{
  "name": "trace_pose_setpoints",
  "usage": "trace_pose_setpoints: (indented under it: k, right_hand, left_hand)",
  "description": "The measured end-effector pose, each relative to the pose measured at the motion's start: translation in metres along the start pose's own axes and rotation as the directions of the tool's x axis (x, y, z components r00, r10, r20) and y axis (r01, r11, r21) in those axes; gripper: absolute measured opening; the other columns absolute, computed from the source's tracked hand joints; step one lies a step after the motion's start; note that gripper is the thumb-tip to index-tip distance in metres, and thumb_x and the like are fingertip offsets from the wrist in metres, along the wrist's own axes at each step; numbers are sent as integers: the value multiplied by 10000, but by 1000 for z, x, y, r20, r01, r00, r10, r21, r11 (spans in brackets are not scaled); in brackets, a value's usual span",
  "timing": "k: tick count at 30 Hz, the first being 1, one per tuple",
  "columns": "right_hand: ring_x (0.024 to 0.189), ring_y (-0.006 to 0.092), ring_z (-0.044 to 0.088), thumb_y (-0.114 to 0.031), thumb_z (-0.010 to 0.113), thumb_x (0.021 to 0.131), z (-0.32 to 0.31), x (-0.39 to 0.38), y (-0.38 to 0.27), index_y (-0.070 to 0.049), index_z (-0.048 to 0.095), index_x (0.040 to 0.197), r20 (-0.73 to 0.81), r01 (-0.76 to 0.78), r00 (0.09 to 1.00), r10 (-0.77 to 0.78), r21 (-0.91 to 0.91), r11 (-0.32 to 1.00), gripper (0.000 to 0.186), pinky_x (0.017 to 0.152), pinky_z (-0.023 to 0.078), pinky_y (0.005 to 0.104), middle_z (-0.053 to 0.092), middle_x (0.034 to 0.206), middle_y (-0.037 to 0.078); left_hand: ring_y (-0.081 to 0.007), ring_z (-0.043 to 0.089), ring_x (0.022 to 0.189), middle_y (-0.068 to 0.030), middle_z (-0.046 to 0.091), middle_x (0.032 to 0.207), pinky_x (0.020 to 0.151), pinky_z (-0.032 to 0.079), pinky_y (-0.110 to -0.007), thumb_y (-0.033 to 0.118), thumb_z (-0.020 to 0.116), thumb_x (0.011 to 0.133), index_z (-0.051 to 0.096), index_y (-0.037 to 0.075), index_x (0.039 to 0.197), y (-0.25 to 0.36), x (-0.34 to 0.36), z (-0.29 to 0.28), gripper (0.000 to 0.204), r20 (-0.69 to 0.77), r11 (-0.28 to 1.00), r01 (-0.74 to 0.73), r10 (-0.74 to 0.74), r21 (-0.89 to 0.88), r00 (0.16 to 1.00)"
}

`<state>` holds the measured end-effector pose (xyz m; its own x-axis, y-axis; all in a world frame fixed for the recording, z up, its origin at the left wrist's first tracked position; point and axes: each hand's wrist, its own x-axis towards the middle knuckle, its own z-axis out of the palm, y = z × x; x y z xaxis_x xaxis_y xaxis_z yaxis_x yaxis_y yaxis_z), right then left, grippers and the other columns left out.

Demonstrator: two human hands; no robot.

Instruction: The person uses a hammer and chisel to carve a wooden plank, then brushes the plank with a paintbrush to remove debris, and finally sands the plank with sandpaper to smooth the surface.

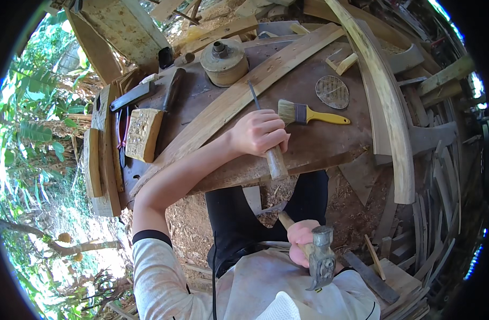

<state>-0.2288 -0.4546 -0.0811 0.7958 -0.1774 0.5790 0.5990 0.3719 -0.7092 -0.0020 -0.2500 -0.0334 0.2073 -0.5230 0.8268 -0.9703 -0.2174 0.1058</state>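
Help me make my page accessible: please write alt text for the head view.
A person's left hand grips a wooden-handled chisel, its narrow blade over a long wooden board on a workbench, while the right hand holds a hammer nearer the body. A yellow-handled paintbrush lies right of the chisel.

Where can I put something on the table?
On the table, below the yellow-handled brush, right of the left hand; also between the long board, brush and oval disc. The left end is crowded: wooden block, red-handled tool, dark bar.
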Motion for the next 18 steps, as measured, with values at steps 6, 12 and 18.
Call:
trace_pose_setpoints:
  k: [6, 12, 18]
  right_hand:
    - [590, 152, 633, -213, 740, 866, -15, 8, 7, -45, 696, 844, 56, -571, 785, 616, -320, 756, 175, 553, 478, 345, 647, 669, 32]
    - [548, 126, 549, -300, 652, 1004, -16, 9, 13, -14, 642, 901, 101, -568, 755, 648, -394, 723, 305, 486, 399, 298, 603, 695, 67]
    - [511, 213, 599, -285, 729, 949, -31, -6, 12, -28, 676, 783, 175, -344, 881, 440, -402, 848, 311, 493, 461, 350, 623, 641, 81]
  left_hand:
    - [-249, 607, 649, -26, 546, 723, 600, 489, -381, 128, 838, 779, 567, 123, 758, -6, -4, -6, 271, 34, 995, 100, -101, 22, 994]
    - [-250, 610, 654, -29, 552, 716, 607, 493, -381, 160, 827, 752, 574, 127, 748, -1, -6, -7, 256, 83, 995, 94, -97, 42, 992]
    - [-231, 613, 656, -11, 541, 718, 603, 487, -378, 179, 816, 709, 600, 135, 760, -1, -6, -6, 226, 135, 999, 45, -46, 16, 990]
